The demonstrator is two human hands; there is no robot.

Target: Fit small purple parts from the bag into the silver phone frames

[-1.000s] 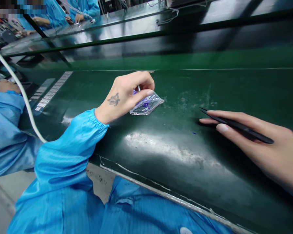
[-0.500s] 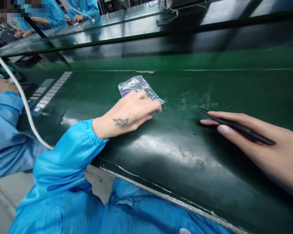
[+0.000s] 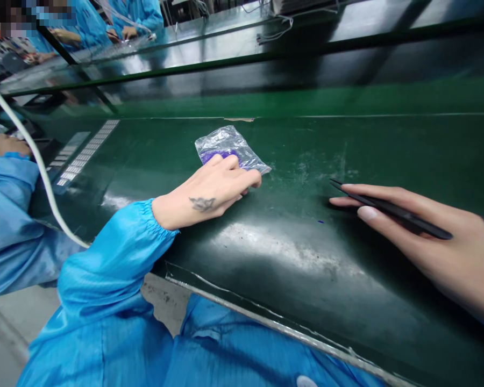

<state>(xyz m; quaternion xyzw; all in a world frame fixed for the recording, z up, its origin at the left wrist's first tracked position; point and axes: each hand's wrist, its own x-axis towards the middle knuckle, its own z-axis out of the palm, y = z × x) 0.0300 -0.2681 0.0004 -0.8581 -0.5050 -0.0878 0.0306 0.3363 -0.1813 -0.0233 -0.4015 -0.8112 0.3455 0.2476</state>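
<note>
A clear plastic bag (image 3: pixel 230 138) with small purple pieces (image 3: pixel 227 154) in it lies flat on the green work surface. My left hand (image 3: pixel 213 188) is at the bag's near side, palm down, its fingers curled and covering part of it. The fingertips are hidden, so I cannot make out what they grip. Black tweezers (image 3: pixel 403 215) are pinched in my right hand (image 3: pixel 435 231), tips pointing left just above the surface. Nothing shows between the tips. A tiny purple piece (image 3: pixel 320 221) lies on the surface left of and below the tweezer tips.
Strips with rows of pale labels (image 3: pixel 84 153) lie at the left. A white cable (image 3: pixel 36 156) arcs past a co-worker's sleeve (image 3: pixel 8 220). A raised shelf (image 3: pixel 226 59) runs along the back, with other people's hands beyond it. The table's front edge (image 3: pixel 266 322) crosses above my lap.
My left hand has shifted slightly left and down, showing more of the purple pieces in the bag. The bag and the tweezers are almost where they were.
</note>
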